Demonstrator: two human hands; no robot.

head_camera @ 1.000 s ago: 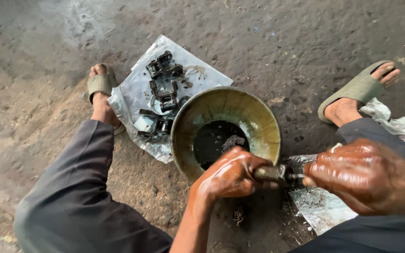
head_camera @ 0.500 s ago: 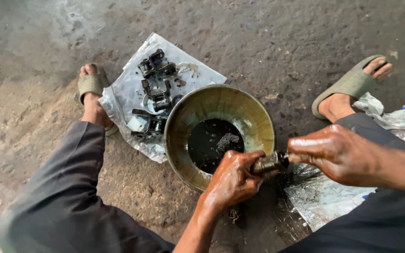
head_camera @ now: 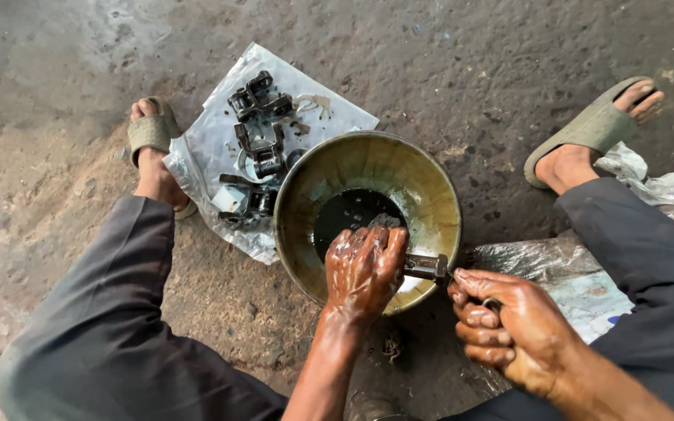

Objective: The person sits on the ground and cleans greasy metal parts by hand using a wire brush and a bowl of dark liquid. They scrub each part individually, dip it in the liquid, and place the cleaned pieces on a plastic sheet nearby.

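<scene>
One bowl, round metal, yellow-green inside, sitting on the concrete floor between the person's two sandalled feet; dark oily liquid pooling in its bottom. Left hand, oil-coated, curling over the near rim of the bowl, fingers closed down around one end of a small metal part. Right hand, equally greasy, fisting tight on the other end, just outside the rim; what exactly sits inside that fist is hidden, only a bit of metal showing between the fingers. The part is bridging the two hands right above the bowl's near edge. One clear plastic sheet lying left of the bowl, partly tucked under it, carrying a cluster of dark chain-like metal pieces, roughly five or six, exact count hard to tell as they overlap. A second plastic sheet lying on the right, beside the right knee. Two grey-green sandals: left one, right one.
</scene>
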